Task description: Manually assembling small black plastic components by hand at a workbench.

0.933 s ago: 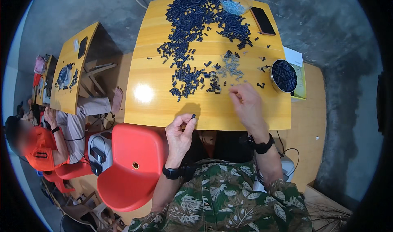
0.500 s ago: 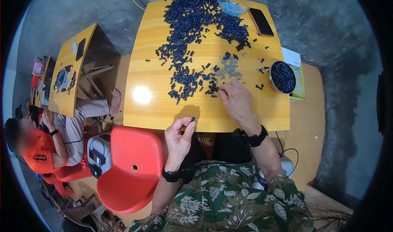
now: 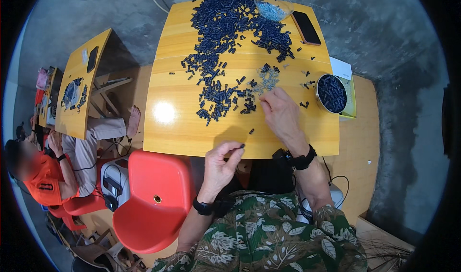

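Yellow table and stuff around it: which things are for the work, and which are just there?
Seems used for work:
left hand, pinching a small dark piece
right hand, by the pale bits
heap of dark pieces
round tub of dark pieces

Probably just there:
black phone
red chair

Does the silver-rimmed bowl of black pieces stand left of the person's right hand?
No: the silver-rimmed bowl stands to the right of the right hand.

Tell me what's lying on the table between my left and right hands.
In the head view, one small dark cylindrical piece lies by itself on the yellow wood-grain table, between your left hand and right hand.
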The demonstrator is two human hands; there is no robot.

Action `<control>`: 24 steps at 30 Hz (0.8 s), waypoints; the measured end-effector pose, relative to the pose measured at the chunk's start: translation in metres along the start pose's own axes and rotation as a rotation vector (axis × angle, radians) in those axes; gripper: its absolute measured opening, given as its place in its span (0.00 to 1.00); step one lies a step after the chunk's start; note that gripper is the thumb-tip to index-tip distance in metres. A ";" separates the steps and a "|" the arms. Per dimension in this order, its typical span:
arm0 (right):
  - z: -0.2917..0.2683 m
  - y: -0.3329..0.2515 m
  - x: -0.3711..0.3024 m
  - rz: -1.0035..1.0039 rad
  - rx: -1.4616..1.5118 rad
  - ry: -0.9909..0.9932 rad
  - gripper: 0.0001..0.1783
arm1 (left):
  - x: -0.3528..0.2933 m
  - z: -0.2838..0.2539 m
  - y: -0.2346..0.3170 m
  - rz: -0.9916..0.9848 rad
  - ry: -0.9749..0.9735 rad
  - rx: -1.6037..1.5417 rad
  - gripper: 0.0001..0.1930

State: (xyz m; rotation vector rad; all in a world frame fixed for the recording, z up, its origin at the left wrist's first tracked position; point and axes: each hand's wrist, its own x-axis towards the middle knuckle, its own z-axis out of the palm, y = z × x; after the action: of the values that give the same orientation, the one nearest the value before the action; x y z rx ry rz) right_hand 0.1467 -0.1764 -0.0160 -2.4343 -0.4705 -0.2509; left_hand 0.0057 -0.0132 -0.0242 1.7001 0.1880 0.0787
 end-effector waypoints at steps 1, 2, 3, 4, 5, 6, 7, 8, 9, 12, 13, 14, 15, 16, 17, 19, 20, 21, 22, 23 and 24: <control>0.001 0.000 0.002 -0.039 0.055 0.009 0.03 | 0.002 0.003 0.004 0.022 -0.056 0.024 0.06; 0.003 0.001 0.005 -0.037 0.054 0.008 0.03 | 0.004 0.008 0.006 0.020 -0.057 0.022 0.06; 0.005 0.002 0.008 -0.085 0.058 0.004 0.03 | 0.006 0.011 0.008 0.055 -0.106 0.039 0.06; 0.007 0.004 0.010 -0.133 0.062 -0.001 0.03 | 0.008 0.015 0.009 0.089 -0.155 0.056 0.07; 0.011 0.006 0.012 -0.133 0.061 -0.003 0.03 | 0.010 0.017 0.009 0.072 -0.190 0.041 0.07; 0.014 0.008 0.013 -0.164 0.043 -0.019 0.03 | 0.012 0.018 0.009 0.072 -0.189 0.041 0.07; 0.015 0.009 0.014 -0.194 0.024 -0.036 0.03 | 0.014 0.019 0.008 0.118 -0.184 0.099 0.07; 0.015 0.009 0.014 -0.195 0.026 -0.036 0.03 | 0.016 0.020 0.008 0.164 -0.180 0.158 0.07; 0.014 0.008 0.014 -0.165 0.012 -0.043 0.03 | 0.019 0.020 0.008 0.163 -0.181 0.157 0.07; 0.013 0.006 0.014 -0.084 -0.073 -0.055 0.03 | 0.024 0.020 0.010 0.125 -0.190 0.171 0.07; 0.013 0.006 0.014 -0.032 -0.144 -0.059 0.02 | 0.026 0.021 0.011 0.135 -0.177 0.179 0.07; 0.012 0.005 0.014 -0.033 -0.143 -0.061 0.02 | 0.027 0.021 0.011 0.144 -0.163 0.188 0.07; 0.010 0.004 0.014 -0.005 -0.082 -0.026 0.03 | 0.027 0.021 0.011 0.143 -0.161 0.188 0.07; 0.009 0.003 0.015 0.024 -0.020 0.009 0.03 | 0.026 0.021 0.011 0.192 -0.163 0.224 0.07; 0.009 0.002 0.016 0.022 -0.019 0.008 0.03 | 0.026 0.021 0.011 0.240 -0.165 0.261 0.06; 0.006 0.001 0.019 -0.052 0.059 0.022 0.05 | 0.028 0.023 0.012 0.324 -0.242 0.322 0.07; 0.007 0.001 0.020 -0.051 0.057 0.023 0.05 | 0.028 0.024 0.012 0.407 -0.316 0.384 0.07; 0.011 0.002 0.021 -0.089 0.080 0.000 0.07 | 0.028 0.026 0.012 0.418 -0.366 0.403 0.07; 0.014 0.004 0.023 -0.126 0.103 -0.023 0.08 | 0.028 0.029 0.012 0.418 -0.364 0.403 0.07; 0.016 0.005 0.024 -0.127 0.104 -0.024 0.08 | 0.030 0.031 0.012 0.463 -0.374 0.433 0.07; 0.020 0.008 0.026 -0.166 0.095 -0.054 0.08 | 0.031 0.032 0.011 0.508 -0.384 0.462 0.07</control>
State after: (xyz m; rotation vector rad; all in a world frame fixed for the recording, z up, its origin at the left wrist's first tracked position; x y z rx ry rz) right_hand 0.1745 -0.1627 -0.0279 -2.3163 -0.6938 -0.2282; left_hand 0.0419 -0.0409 -0.0195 2.1507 -0.5552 0.0871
